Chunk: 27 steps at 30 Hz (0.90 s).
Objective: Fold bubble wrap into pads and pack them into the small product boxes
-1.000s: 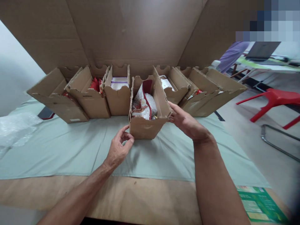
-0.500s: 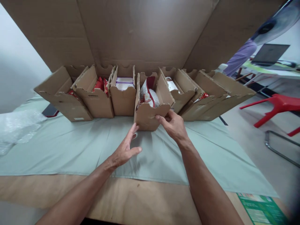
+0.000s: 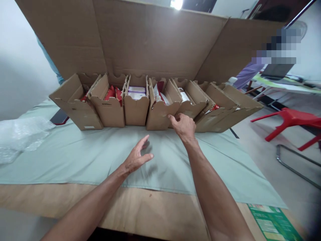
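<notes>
A row of open-topped cardboard boxes stands on a pale green cloth (image 3: 105,147). The middle cardboard box (image 3: 160,117) holds a white and red packet (image 3: 159,94). At this box's front right edge is my right hand (image 3: 184,126), its thumb against the front face and its fingers curled by the side, partly hidden. My left hand (image 3: 137,154) hovers over the cloth in front of the box, apart from it, fingers spread and holding nothing. To the left, one box (image 3: 136,110) contains white and purple packs (image 3: 136,93), and another (image 3: 109,115) contains red packets (image 3: 112,93).
Behind the boxes rises a tall cardboard panel (image 3: 155,43). Clear bubble wrap (image 3: 22,137) and a dark flat object (image 3: 59,117) lie at left. A green printed sheet (image 3: 274,221) is at the near right. Beyond stand a red stool (image 3: 288,120) and a person in purple (image 3: 247,75).
The middle box has moved back, in line with its neighbours, with my right hand at its edge. My left hand has come away from its front left side. The view has tilted up.
</notes>
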{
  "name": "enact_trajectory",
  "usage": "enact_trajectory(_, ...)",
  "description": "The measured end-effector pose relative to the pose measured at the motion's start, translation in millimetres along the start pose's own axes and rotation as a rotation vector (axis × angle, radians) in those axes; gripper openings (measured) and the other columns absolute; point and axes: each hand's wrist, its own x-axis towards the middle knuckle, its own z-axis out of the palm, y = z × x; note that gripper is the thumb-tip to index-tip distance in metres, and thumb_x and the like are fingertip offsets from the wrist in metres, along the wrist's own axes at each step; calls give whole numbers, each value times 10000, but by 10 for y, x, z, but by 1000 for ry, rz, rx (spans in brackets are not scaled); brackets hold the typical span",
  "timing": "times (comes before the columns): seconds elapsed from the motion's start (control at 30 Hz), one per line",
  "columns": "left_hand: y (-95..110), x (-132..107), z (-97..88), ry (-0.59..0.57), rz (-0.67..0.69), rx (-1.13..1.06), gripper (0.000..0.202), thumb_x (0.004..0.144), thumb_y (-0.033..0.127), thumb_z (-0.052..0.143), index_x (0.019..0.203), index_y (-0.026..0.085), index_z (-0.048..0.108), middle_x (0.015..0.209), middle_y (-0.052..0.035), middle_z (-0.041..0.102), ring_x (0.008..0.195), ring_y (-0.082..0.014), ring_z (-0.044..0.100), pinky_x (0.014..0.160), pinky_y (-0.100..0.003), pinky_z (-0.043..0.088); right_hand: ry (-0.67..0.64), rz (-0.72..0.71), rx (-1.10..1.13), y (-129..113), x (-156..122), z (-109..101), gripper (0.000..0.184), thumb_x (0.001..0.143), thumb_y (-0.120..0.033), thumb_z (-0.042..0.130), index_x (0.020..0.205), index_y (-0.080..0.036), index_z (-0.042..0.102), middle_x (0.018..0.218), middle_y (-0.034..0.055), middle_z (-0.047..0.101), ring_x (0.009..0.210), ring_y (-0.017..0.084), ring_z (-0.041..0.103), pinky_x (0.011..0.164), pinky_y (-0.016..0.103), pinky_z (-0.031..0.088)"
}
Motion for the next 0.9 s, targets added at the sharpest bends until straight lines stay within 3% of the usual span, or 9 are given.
enact_trajectory(0.07,6,6,5,37,-12,-5,818,746,377,751,1495,202,471,1565,-174,465,1451,-372,436,1198,-575,338,-134,-52,9,23,-89,-29,441,907,-542,567,640,-203,657,696,143,723,799,330,713,728,412,503)
enact_trajectory(0.13,17,14,12,69,-34,-8,797,728,372,749,1460,176,503,1521,-188,512,1404,-376,491,1176,-572,372,-240,-144,62,5,-220,-24,426,940,-518,534,706,-201,695,706,97,734,747,272,712,715,367,514)
enact_trajectory(0.23,40,27,19,100,-44,-10,770,717,368,746,1427,163,528,1497,-189,539,1367,-374,528,1157,-559,401,-339,-333,180,-141,-357,70,314,949,-427,547,1130,-240,723,938,46,782,859,224,717,813,343,531)
enact_trajectory(0.33,63,36,20,119,-56,-1,756,717,355,734,1416,147,532,1479,-196,555,1353,-368,538,1160,-551,397,-373,-482,293,-340,-321,223,458,926,-316,546,1373,-235,602,1064,63,763,965,235,699,899,386,527)
enact_trajectory(0.57,89,29,44,170,-64,-26,688,707,308,741,1358,152,581,1409,-189,611,1292,-357,583,1124,-549,432,-302,-445,309,-462,-177,371,470,849,-291,598,1309,-201,641,1077,86,750,965,251,694,921,426,538)
enact_trajectory(0.67,71,36,73,291,-59,-119,566,692,267,757,1238,166,650,1295,-166,678,1209,-334,630,1064,-515,480,-245,-437,361,-563,-241,270,393,891,-332,551,1240,-198,672,973,63,752,865,228,706,867,406,560)
enact_trajectory(0.73,49,58,73,381,-66,-187,475,696,254,751,1156,166,670,1207,-152,708,1146,-308,657,1008,-475,518,-182,-456,416,-724,-237,191,437,912,-340,527,1318,-216,629,909,32,743,777,206,702,826,387,571)
enact_trajectory(0.83,19,117,12,494,-61,-221,400,727,266,715,1109,167,653,1146,-136,711,1086,-264,671,979,-425,530,-137,-518,360,-1036,-93,132,565,888,-275,549,1452,-234,531,857,20,747,737,216,701,833,405,566)
enact_trajectory(0.9,12,166,-79,586,-45,-224,395,740,277,701,1115,175,634,1158,-128,701,1085,-250,664,990,-414,517,-137,-520,271,-1214,51,144,516,864,-220,558,1378,-219,599,841,45,756,771,241,713,850,423,557)
